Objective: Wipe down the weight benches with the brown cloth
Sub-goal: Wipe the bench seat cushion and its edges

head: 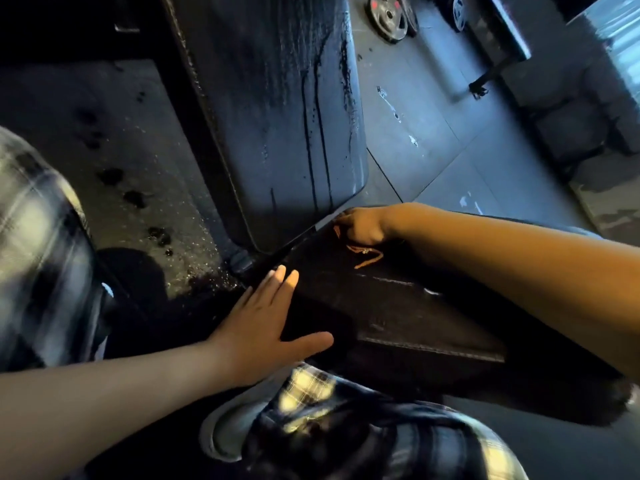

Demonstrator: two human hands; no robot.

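The wet, streaked bench backrest (277,116) is seen at twelve o'clock, the dark bench seat (398,306) at centre. The left hand (263,330) is laid flat on the seat at seven o'clock, fingers straight, nothing held. The right hand (363,226) is curled round the brown cloth (367,256), pressed at the seat's twelve o'clock edge, beside the backrest.
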